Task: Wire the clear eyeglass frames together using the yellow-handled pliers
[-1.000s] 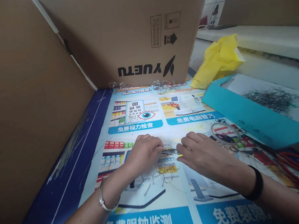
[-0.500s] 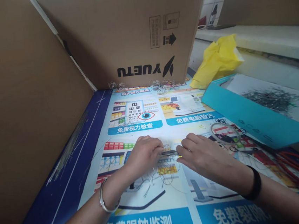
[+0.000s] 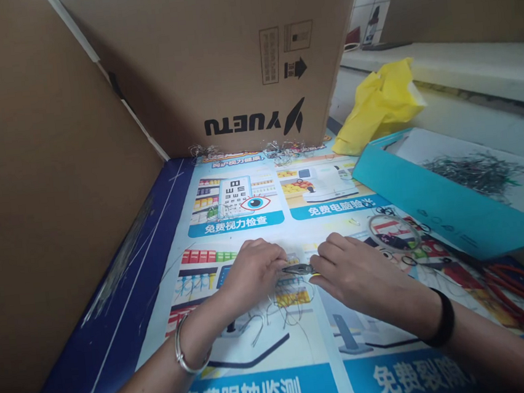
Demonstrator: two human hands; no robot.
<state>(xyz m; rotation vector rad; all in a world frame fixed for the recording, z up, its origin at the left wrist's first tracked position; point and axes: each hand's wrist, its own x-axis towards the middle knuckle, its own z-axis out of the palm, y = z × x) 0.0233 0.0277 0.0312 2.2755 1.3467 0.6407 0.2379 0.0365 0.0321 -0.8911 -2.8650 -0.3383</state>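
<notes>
Your right fingers [image 3: 327, 258] are closed on the pliers [image 3: 298, 269], held over mid surface [image 3: 293, 231], nose toward its left edge. Your left fingers [image 3: 275, 258] curl at the nose tip; can't tell if they're gripping. Loose wires [image 3: 282, 312] just below, near-edge side.

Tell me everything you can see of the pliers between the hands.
The pliers look like dull grey metal, their narrow nose tapering toward the left hand. They point sideways over the printed sheet, held in the right hand, which hides the handles. Whether the tip touches the left hand, or the jaws grip anything, is too small to tell.
</notes>
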